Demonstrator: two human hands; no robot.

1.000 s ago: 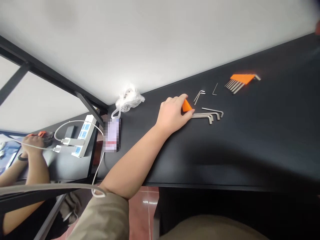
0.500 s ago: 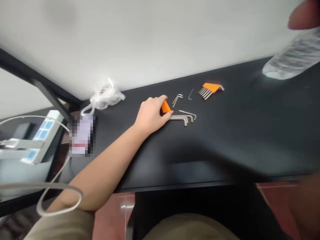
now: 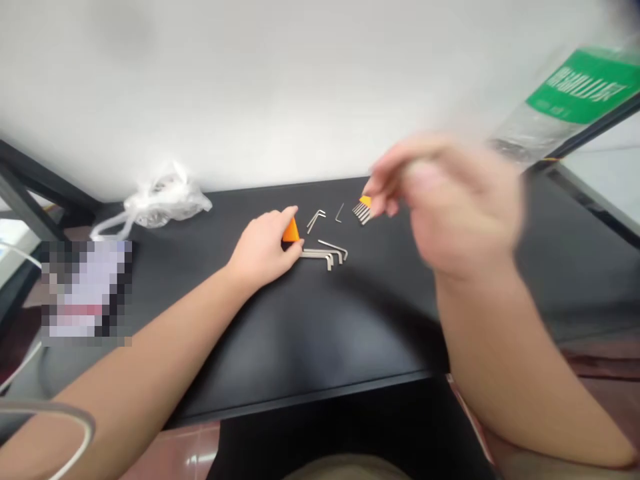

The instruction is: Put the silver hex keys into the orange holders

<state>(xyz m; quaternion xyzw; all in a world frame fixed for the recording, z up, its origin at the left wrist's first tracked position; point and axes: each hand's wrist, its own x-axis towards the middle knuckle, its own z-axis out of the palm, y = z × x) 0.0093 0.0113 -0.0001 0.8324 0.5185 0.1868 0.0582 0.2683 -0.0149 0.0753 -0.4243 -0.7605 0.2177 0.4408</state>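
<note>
My left hand (image 3: 265, 247) rests on the black table, its fingers closed round an orange holder (image 3: 291, 231). Several L-shaped hex keys (image 3: 325, 254) lie just right of its thumb. Behind them are two small hex keys (image 3: 314, 219) and one thin key (image 3: 339, 213). My right hand (image 3: 450, 200), blurred, is raised over the table with its fingers bent. It partly covers a second orange holder (image 3: 366, 201) with several keys fanned out. Whether the right fingers hold anything is too blurred to tell.
A clear plastic bag (image 3: 167, 200) lies at the back left, with a pixelated flat object (image 3: 87, 287) in front of it. A bottle with a green label (image 3: 583, 87) stands at the back right. A white cable (image 3: 75, 417) loops at the lower left.
The view has shifted right, so the table items appear further left. My right hand has come in from the upper right edge to above the second holder. My left hand keeps its hold.
</note>
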